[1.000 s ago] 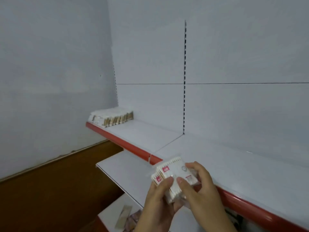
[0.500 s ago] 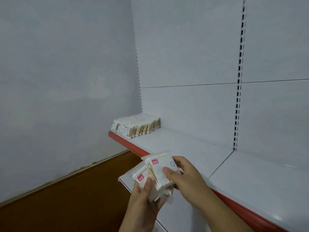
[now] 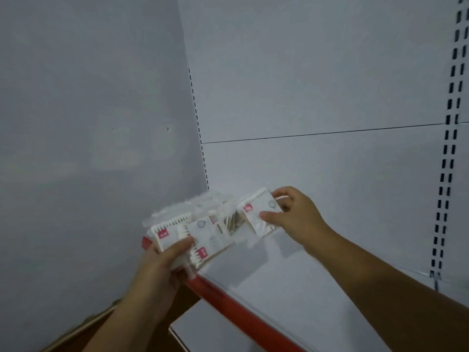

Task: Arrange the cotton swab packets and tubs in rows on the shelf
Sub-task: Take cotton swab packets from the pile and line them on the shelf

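Observation:
My left hand [image 3: 162,265] grips a stack of white cotton swab packets [image 3: 177,232] with pink labels, just above the shelf's front left corner. My right hand [image 3: 294,214] pinches a single packet [image 3: 258,212] between thumb and fingers and holds it over the white shelf [image 3: 317,280], next to the row of packets [image 3: 200,201] that stands in the back left corner. That row is partly hidden behind the packets in my hands.
The shelf has a red front edge [image 3: 228,301] running toward the lower right. A lower white shelf [image 3: 203,334] lies beneath it. Slotted uprights [image 3: 446,158] stand in the white back panel. Grey wall at the left, brown floor [image 3: 83,329] below.
Both hands have moved up and left to the shelf corner. My right hand has drawn one packet off the stack and carried it to the right, beside the row.

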{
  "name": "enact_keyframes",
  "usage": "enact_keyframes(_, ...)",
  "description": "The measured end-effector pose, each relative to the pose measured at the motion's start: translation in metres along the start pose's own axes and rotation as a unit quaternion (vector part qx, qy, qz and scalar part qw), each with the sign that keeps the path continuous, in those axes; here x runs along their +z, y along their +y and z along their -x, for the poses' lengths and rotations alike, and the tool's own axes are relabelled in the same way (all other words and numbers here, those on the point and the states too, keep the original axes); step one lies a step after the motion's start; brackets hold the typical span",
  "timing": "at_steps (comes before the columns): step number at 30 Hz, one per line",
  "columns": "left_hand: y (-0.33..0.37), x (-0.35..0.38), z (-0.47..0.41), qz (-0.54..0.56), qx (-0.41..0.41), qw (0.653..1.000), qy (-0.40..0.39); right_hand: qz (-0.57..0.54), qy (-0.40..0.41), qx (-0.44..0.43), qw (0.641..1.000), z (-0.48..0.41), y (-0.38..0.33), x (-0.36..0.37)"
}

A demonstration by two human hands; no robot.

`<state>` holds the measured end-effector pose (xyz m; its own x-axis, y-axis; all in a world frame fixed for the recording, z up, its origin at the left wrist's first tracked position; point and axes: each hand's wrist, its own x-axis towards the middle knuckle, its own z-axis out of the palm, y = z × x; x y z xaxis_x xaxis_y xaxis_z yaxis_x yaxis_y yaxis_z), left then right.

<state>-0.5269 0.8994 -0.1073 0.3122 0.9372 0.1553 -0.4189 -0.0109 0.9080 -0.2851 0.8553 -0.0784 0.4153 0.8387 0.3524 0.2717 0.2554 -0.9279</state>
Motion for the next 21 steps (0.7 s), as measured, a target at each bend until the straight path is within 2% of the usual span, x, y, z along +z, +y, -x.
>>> enact_keyframes(3,0.017,-0.018,-0.06,-0.048,0.024,0.999,-0.009,0.035,0.12,0.058,0.99,-0.027,0.052,-0.015)
enact_keyframes(8,0.037,-0.031,-0.171,-0.138,0.039,0.984,-0.102,0.101,0.163,0.126,0.973,-0.077,0.117,-0.001)
enact_keyframes(11,0.038,-0.033,-0.232,-0.202,0.044,0.961,-0.183,0.218,0.192,0.096,0.952,-0.116,0.13,0.025)
enact_keyframes(14,0.029,-0.028,-0.281,-0.245,0.037,0.937,-0.246,0.375,0.213,0.058,0.9,-0.147,0.14,0.056)
enact_keyframes(16,0.022,-0.02,-0.31,-0.263,0.026,0.924,-0.278,0.414,0.222,0.04,0.882,-0.16,0.152,0.071)
enact_keyframes(21,0.001,0.014,-0.354,-0.325,0.006,0.864,-0.384,0.319,0.212,0.065,0.922,-0.165,0.171,0.077)
